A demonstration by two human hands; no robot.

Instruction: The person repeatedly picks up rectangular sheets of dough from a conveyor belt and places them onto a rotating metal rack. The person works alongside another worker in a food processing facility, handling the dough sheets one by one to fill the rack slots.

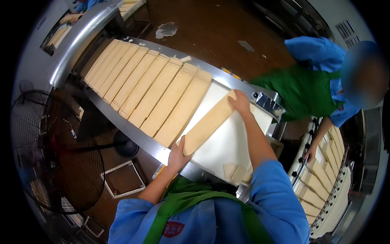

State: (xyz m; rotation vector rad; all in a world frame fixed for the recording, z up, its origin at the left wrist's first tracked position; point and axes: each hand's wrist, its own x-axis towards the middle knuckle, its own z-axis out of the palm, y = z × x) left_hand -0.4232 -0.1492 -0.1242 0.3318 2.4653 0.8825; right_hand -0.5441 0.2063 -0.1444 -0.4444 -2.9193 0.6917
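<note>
A long, flat strip of pale dough (210, 122) spans the gap between my two hands, lying slantwise over a white conveyor belt (224, 152). At its near end, my left hand (178, 155) grips it with the thumb on the upper side. My right hand (240, 102) holds the far end near the belt's far edge. Left of the held strip, several similar dough strips (161, 103) lie side by side, some overlapping, along the belt. Small dough offcuts (236, 172) rest at the belt's near right corner.
A co-worker (310, 82) in a green apron stands at right, one hand at a second conveyor with dough pieces (318, 180). A steel machine housing (85, 39) spans the belt's far left end. A large caged fan (61, 151) stands at left. Steel rails (128, 131) edge the belt.
</note>
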